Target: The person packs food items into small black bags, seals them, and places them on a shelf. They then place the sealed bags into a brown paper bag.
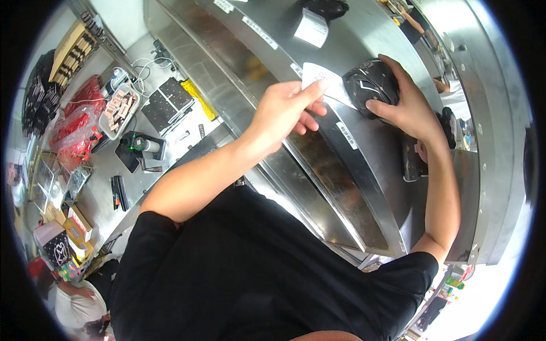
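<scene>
My left hand [290, 111] pinches a white paper slip [322, 81] between thumb and fingers. The slip bears print, and its far end reaches a black patterned bag [362, 87]. Whether it is fixed to the bag, I cannot tell. My right hand [405, 106] is spread around that bag, thumb on the near side and fingers over the far side. The bag rests on or just above a stainless steel shelf [375, 147]. Further up the shelf, another dark bag [328, 8] lies with a white slip [312, 29] beside it.
A dark packet [413, 160] with a pink round part lies near my right forearm. Labels line the shelf's edge. On the left, a steel table [100, 192] carries a tub of small packets [119, 111], folded black bags [168, 104] and a scanner [138, 145]. Other people [81, 302] are nearby.
</scene>
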`<state>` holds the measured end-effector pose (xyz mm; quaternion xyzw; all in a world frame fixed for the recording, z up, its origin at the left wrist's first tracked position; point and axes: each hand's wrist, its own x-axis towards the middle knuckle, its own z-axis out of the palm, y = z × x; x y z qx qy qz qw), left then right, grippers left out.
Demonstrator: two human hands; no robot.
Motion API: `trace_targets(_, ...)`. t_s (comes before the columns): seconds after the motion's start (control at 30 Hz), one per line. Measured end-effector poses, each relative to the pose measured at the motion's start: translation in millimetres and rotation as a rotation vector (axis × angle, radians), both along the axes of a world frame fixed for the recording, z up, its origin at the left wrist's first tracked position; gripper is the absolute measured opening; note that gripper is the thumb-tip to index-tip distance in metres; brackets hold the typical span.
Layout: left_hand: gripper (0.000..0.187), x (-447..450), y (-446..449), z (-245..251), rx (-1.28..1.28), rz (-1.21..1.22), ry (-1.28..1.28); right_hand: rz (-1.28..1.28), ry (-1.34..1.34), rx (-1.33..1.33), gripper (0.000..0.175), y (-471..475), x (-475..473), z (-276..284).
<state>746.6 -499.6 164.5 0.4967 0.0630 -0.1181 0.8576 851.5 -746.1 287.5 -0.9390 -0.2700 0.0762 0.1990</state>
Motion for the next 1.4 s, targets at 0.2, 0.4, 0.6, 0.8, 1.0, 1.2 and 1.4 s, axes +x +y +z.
trace_targets(0.2,0.019,-50,43,-67,0.409,0.314,-0.432,0.161,0.292,0.244,0.098,41,-80,11)
trace_targets(0.4,0.056,-333,285,-279,1.085,0.292,0.150,0.612,0.350,-0.098,0.077,113,-166,9)
trace_targets(0.6,0.043,-585,498,-368,1.504,-0.026,0.754,0.744,0.481,-0.313,0.102,257,-223,-128)
trace_targets(0.8,0.057,-609,587,-434,1.634,0.882,0.461,0.775,0.502,-0.082,0.081,499,-363,-310)
trace_targets(1.0,0.041,-597,585,-462,1.658,1.104,0.503,0.611,0.306,0.061,0.080,749,-503,-448)
trace_targets(1.2,0.031,-600,590,-461,1.656,1.087,0.457,0.637,0.009,0.056,0.068,795,-526,-440)
trace_targets(1.4,0.021,-606,577,-441,1.250,1.362,0.481,0.512,-0.934,0.644,0.046,795,-273,-236)
